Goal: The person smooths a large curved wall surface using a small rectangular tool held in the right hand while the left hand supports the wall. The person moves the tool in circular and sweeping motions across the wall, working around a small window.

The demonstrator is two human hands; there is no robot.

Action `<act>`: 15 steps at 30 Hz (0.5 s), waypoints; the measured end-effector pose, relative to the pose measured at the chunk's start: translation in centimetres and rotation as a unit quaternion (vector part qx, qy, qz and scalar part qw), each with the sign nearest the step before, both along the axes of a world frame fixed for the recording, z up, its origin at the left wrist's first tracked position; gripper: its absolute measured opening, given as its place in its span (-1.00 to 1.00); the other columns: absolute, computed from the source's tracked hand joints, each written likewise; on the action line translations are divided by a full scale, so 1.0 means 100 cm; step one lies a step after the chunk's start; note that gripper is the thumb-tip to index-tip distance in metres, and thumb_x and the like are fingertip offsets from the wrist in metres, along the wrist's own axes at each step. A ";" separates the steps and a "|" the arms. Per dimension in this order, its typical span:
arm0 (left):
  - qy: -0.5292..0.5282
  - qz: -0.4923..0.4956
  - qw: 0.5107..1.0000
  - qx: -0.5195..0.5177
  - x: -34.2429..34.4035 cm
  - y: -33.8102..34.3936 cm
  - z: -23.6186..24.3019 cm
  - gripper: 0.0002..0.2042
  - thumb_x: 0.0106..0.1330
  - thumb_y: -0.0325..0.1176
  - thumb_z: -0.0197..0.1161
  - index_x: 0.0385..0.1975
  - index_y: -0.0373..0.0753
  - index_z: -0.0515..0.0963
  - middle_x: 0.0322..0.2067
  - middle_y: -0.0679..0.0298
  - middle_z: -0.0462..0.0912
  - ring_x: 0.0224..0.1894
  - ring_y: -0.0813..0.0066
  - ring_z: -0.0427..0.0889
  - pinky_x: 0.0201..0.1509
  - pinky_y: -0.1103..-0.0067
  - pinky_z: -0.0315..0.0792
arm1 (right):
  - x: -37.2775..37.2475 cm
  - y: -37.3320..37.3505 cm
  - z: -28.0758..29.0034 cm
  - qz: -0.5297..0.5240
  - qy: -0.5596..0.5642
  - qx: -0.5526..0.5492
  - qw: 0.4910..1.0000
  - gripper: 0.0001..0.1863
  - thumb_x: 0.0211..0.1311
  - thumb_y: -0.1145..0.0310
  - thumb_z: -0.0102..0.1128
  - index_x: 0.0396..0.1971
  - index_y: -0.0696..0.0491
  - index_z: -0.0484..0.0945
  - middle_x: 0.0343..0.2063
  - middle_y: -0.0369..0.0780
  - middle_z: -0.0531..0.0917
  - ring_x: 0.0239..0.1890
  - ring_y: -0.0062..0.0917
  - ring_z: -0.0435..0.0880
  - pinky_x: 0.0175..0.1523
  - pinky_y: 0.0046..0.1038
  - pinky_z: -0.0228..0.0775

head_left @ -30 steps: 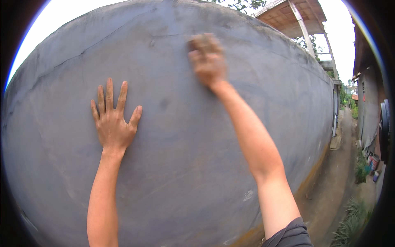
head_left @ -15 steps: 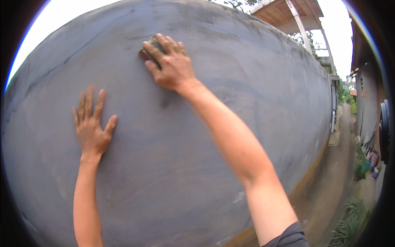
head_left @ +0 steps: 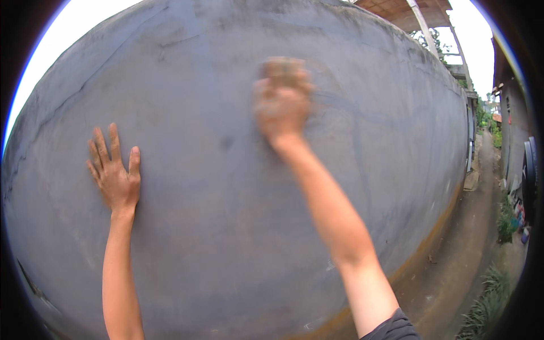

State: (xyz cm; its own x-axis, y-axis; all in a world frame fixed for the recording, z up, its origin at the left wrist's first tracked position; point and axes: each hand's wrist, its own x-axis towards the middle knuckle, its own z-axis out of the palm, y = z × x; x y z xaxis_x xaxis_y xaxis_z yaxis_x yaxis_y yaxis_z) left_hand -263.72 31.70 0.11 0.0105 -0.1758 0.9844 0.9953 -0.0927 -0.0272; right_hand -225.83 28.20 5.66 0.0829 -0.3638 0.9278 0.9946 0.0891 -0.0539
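Observation:
A large grey plastered wall (head_left: 226,226) fills most of the view. Flat against it on the left, my left hand (head_left: 117,175) rests with its fingers stretched out and holds nothing. Higher up and right of the middle, my right hand (head_left: 285,105) is smeared by motion against the wall. Under its fingers is a small dark block (head_left: 289,71), mostly hidden and blurred; its exact kind cannot be made out. Brownish dirt coats the fingers of my left hand. A dark spot (head_left: 227,141) marks the wall between the hands.
A crack (head_left: 85,85) runs down the wall's upper left. On the right, a dirt path (head_left: 453,255) passes along the wall's foot, with green plants (head_left: 487,300) at its edge. Beyond it stands another building (head_left: 513,130). A roofed structure (head_left: 396,14) rises behind the wall.
My right hand has swept to the right and slightly down along the wall with the small dark block. My left hand has shifted a little left, still flat on the wall.

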 end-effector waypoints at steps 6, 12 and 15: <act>0.113 -0.008 0.992 -0.060 -0.048 -0.009 -0.010 -0.30 0.56 0.38 -0.10 0.64 0.30 0.17 0.68 0.32 0.03 0.71 0.15 -0.08 0.73 -0.04 -0.20 | -0.125 -0.007 -0.067 0.153 -0.340 -0.137 0.918 -0.41 0.43 0.12 0.28 0.45 -0.31 0.50 0.59 -0.10 0.25 0.62 0.04 0.18 0.65 0.13 -0.01; -0.022 -0.019 0.999 -0.033 -0.138 0.012 -0.027 -0.26 0.53 0.42 -0.09 0.64 0.31 0.15 0.69 0.30 0.00 0.72 0.14 -0.09 0.73 -0.05 -0.20 | 0.049 -0.011 -0.031 -0.045 -0.015 -0.017 0.999 -0.43 0.63 0.05 -0.01 0.50 -0.06 0.43 0.50 -0.08 0.44 0.60 -0.09 0.26 0.64 -0.03 0.02; -0.039 -0.013 0.999 -0.014 -0.133 0.016 -0.027 -0.26 0.52 0.42 -0.08 0.65 0.32 0.14 0.69 0.30 -0.01 0.72 0.14 -0.09 0.72 -0.07 -0.20 | 0.021 -0.018 -0.012 0.000 0.198 -0.040 0.979 -0.38 0.68 -0.03 -0.17 0.57 -0.09 0.31 0.54 -0.06 0.36 0.63 -0.09 0.17 0.67 -0.03 -0.05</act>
State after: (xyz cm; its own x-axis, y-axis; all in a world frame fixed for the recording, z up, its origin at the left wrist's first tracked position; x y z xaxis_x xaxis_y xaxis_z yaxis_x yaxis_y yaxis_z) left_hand -277.00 33.27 -2.59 -0.0717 -0.1474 0.9865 0.9914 -0.1191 0.0542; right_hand -223.77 26.36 4.44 0.4429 -0.2909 0.8481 0.8938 0.0687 -0.4432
